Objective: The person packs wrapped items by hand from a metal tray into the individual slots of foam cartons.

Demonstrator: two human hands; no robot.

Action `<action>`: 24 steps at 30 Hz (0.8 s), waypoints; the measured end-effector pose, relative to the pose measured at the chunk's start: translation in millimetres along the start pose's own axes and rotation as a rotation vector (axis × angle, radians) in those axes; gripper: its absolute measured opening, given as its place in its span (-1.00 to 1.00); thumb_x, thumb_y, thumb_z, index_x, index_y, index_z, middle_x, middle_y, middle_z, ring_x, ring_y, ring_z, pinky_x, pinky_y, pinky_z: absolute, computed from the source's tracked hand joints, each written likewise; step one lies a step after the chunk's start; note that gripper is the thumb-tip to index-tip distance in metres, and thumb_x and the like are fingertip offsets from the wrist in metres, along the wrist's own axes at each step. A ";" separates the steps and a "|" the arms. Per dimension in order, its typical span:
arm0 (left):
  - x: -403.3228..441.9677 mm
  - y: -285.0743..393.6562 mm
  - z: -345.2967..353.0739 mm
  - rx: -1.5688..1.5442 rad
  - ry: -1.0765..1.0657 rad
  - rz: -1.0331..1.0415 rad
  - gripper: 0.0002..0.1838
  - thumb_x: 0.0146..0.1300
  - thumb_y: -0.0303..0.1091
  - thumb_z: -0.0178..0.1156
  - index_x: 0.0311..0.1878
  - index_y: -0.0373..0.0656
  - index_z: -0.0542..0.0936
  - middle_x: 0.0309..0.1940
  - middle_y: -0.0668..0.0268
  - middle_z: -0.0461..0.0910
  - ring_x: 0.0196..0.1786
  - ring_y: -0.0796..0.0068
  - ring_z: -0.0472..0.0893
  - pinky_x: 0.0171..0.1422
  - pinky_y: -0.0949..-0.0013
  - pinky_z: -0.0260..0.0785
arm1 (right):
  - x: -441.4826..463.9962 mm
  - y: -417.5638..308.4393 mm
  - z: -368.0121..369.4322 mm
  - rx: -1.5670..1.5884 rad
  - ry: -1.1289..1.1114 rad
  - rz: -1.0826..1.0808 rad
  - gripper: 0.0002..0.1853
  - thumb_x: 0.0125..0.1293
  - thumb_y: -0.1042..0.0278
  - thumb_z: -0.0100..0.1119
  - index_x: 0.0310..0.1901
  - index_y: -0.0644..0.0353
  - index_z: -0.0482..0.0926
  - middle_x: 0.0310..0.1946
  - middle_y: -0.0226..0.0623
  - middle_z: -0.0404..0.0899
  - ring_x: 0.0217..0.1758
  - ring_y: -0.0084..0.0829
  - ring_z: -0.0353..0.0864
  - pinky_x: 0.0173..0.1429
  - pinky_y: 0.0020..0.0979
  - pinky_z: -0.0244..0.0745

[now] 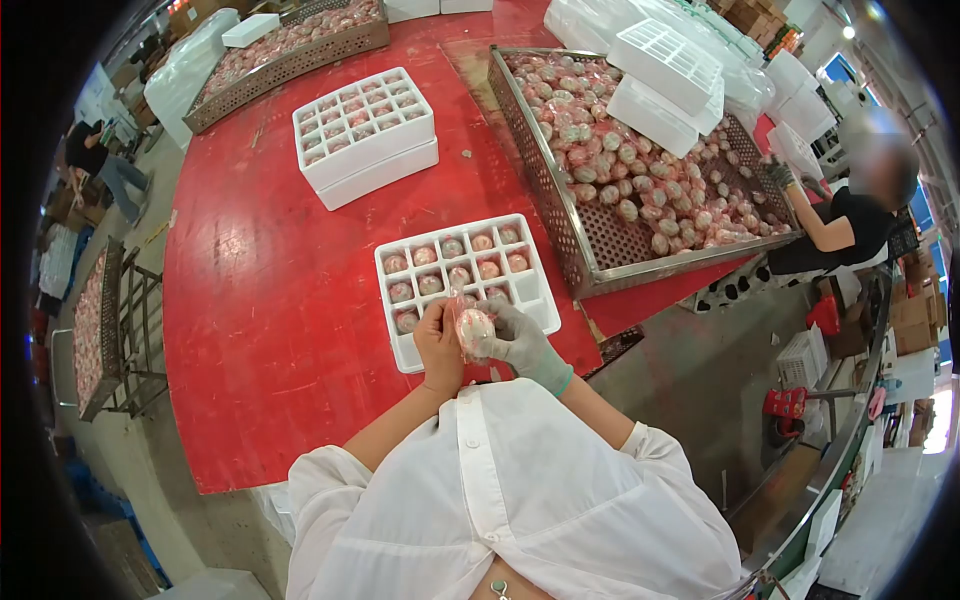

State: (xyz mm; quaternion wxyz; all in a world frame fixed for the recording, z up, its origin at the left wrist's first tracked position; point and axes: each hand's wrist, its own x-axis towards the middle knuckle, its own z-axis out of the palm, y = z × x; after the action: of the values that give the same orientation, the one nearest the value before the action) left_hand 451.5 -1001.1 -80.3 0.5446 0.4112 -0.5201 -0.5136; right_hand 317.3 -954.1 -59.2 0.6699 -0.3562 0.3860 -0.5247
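Observation:
An egg in clear plastic wrap with red print is held up in front of my chest. My bare left hand pinches the wrapper at the egg's left side. My right hand, in a pale grey glove, closes its fingers on the egg from the right. Just beyond my hands lies a white foam tray divided into square compartments. Several wrapped eggs sit in its far and middle compartments. My hands partly hide the near rows.
Two stacked foam trays, the top one filled with eggs, stand farther back on the red table. A perforated metal bin of wrapped eggs is at right, with foam trays on it. A co-worker reaches into its far side.

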 end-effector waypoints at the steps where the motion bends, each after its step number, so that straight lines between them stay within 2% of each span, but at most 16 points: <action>1: -2.2 0.2 1.9 0.119 -0.004 0.049 -0.76 0.45 -0.35 0.02 -0.30 -0.32 0.51 -0.45 0.44 0.44 -0.37 0.65 0.35 -0.29 0.53 0.24 | -0.8 -4.1 2.0 -0.058 0.067 -0.056 -0.46 0.09 0.46 0.40 0.12 0.31 0.44 -0.14 -0.29 0.57 -0.12 -0.54 0.57 -0.03 -0.46 0.55; 2: -3.1 -9.1 -2.0 0.122 -0.055 -0.046 -0.76 0.45 -0.35 0.02 -0.22 -0.35 0.55 -0.39 0.45 0.50 -0.29 0.65 0.40 -0.18 0.53 0.28 | -1.2 -7.0 1.7 -0.118 0.135 -0.112 -0.50 0.10 0.43 0.41 0.08 0.31 0.47 -0.15 -0.29 0.57 -0.14 -0.56 0.56 -0.05 -0.47 0.55; 3: -5.5 -12.7 -4.7 0.119 -0.060 -0.048 -0.76 0.45 -0.35 0.02 -0.22 -0.35 0.55 -0.39 0.45 0.50 -0.29 0.65 0.40 -0.18 0.53 0.28 | 0.4 -7.9 -3.7 -0.119 0.141 -0.112 -0.50 0.10 0.43 0.41 0.08 0.31 0.47 -0.15 -0.29 0.57 -0.14 -0.56 0.56 -0.05 -0.47 0.55; 5: -7.2 -3.2 -5.9 -0.094 -0.176 -0.282 -0.77 0.43 -0.34 0.05 -0.19 -0.33 0.58 -0.31 0.44 0.55 -0.21 0.65 0.43 -0.05 0.52 0.28 | 3.0 -12.8 -16.8 -0.460 0.238 -0.162 -0.49 0.07 0.40 0.44 0.06 0.32 0.49 -0.09 -0.29 0.57 -0.14 -0.57 0.58 -0.11 -0.54 0.53; 6: -6.8 -0.9 -9.0 -0.117 -0.208 -0.336 -0.78 0.41 -0.32 0.09 -0.08 -0.28 0.58 -0.20 0.42 0.58 -0.09 0.63 0.47 0.07 0.53 0.28 | 0.4 -15.4 -21.5 -0.473 0.216 -0.139 -0.47 0.05 0.37 0.44 0.06 0.33 0.49 -0.10 -0.28 0.55 -0.12 -0.53 0.58 -0.11 -0.52 0.54; 7: -5.7 -9.2 -12.0 -0.118 -0.218 -0.341 -0.78 0.41 -0.32 0.09 -0.08 -0.28 0.58 -0.20 0.42 0.58 -0.09 0.63 0.47 0.07 0.53 0.28 | -2.7 -18.5 -21.6 -0.471 0.228 -0.138 -0.47 0.05 0.37 0.44 0.06 0.33 0.49 -0.10 -0.28 0.55 -0.12 -0.53 0.58 -0.11 -0.52 0.54; 9: -4.2 -31.5 -16.4 -0.394 -0.420 -0.551 -0.76 0.39 -0.30 0.11 0.01 -0.22 0.55 -0.12 0.41 0.59 -0.05 0.61 0.50 0.09 0.49 0.32 | -7.9 -22.1 -22.3 -0.998 0.190 -0.305 -0.48 0.09 0.38 0.40 0.09 0.33 0.47 -0.11 -0.27 0.53 -0.07 -0.47 0.58 -0.07 -0.50 0.54; 10: -4.0 -23.4 -17.9 -0.495 -0.428 -0.697 -0.75 0.38 -0.35 0.13 0.07 -0.19 0.52 -0.10 0.39 0.59 -0.05 0.62 0.51 0.07 0.46 0.34 | -6.7 -7.1 -32.2 -1.185 0.219 -0.531 -0.46 0.13 0.37 0.36 0.14 0.33 0.43 -0.09 -0.24 0.52 -0.01 -0.42 0.57 -0.01 -0.46 0.54; 11: -3.9 -21.6 -16.7 -0.492 -0.433 -0.700 -0.75 0.38 -0.35 0.13 0.07 -0.19 0.52 -0.10 0.39 0.59 -0.05 0.62 0.51 0.07 0.46 0.34 | -8.8 1.9 -35.5 -1.184 0.226 -0.530 -0.46 0.13 0.37 0.36 0.14 0.33 0.43 -0.09 -0.24 0.52 -0.01 -0.42 0.57 -0.01 -0.46 0.54; 13: -5.0 -21.1 -16.9 -0.513 -0.453 -0.787 -0.75 0.35 -0.36 0.16 0.06 -0.17 0.53 -0.14 0.41 0.59 -0.11 0.65 0.51 -0.03 0.51 0.37 | -15.7 14.5 -33.5 -0.819 0.179 -0.252 -0.46 0.16 0.39 0.34 0.17 0.32 0.41 -0.10 -0.27 0.51 -0.02 -0.45 0.57 0.03 -0.46 0.52; 14: -6.1 -24.9 -17.9 -0.510 -0.453 -0.792 -0.75 0.35 -0.36 0.16 0.06 -0.17 0.53 -0.14 0.41 0.59 -0.11 0.65 0.51 -0.03 0.51 0.37 | -23.2 11.0 -26.2 -0.340 0.174 -0.020 -0.45 0.17 0.41 0.32 0.19 0.31 0.38 -0.10 -0.29 0.51 -0.02 -0.48 0.55 0.07 -0.46 0.50; 17: -9.6 -41.8 -15.6 -0.268 -0.488 -0.810 -0.70 0.31 -0.36 0.21 0.09 -0.18 0.54 -0.17 0.41 0.59 -0.16 0.65 0.52 -0.09 0.55 0.41 | -28.3 30.1 -33.9 -0.498 0.326 -0.115 -0.49 0.16 0.46 0.31 0.17 0.29 0.42 -0.14 -0.32 0.51 -0.08 -0.52 0.55 0.03 -0.49 0.50; 19: -7.9 -47.2 -7.4 -0.113 -0.513 -0.633 -0.62 0.27 -0.36 0.26 0.15 -0.16 0.53 -0.21 0.43 0.58 -0.19 0.64 0.53 -0.11 0.56 0.42 | -28.9 37.4 -38.3 -0.598 0.393 -0.150 -0.51 0.15 0.45 0.31 0.14 0.27 0.46 -0.17 -0.27 0.51 -0.15 -0.44 0.55 -0.05 -0.45 0.50; 20: -6.9 -46.5 -2.4 -0.113 -0.514 -0.634 -0.62 0.27 -0.36 0.26 0.15 -0.16 0.53 -0.21 0.43 0.58 -0.19 0.64 0.53 -0.11 0.56 0.42 | -29.0 37.8 -39.6 -0.703 0.459 -0.190 -0.54 0.15 0.45 0.31 0.12 0.25 0.49 -0.20 -0.21 0.51 -0.21 -0.36 0.55 -0.12 -0.41 0.50; 23: -5.3 -49.1 12.1 -0.069 -0.484 -0.517 -0.61 0.24 -0.39 0.27 0.15 -0.16 0.55 -0.22 0.39 0.58 -0.18 0.59 0.54 -0.10 0.49 0.43 | -26.7 29.0 -43.8 -0.777 0.497 -0.182 -0.50 0.10 0.45 0.35 0.12 0.25 0.51 -0.19 -0.19 0.52 -0.19 -0.33 0.56 -0.11 -0.38 0.51; 24: -4.5 -56.5 14.8 0.005 -0.467 -0.357 -0.62 0.22 -0.39 0.28 0.12 -0.17 0.57 -0.21 0.34 0.59 -0.18 0.54 0.55 -0.10 0.46 0.43 | -25.1 27.4 -45.2 -0.776 0.498 -0.182 -0.50 0.10 0.45 0.35 0.12 0.25 0.51 -0.19 -0.19 0.52 -0.19 -0.33 0.56 -0.11 -0.38 0.51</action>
State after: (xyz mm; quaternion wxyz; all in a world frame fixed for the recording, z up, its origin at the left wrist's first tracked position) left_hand 429.7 -1002.9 -134.7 0.3101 0.3681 -0.5520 -0.6809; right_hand 285.0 -927.4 -100.0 0.3255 -0.4759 0.6700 -0.4676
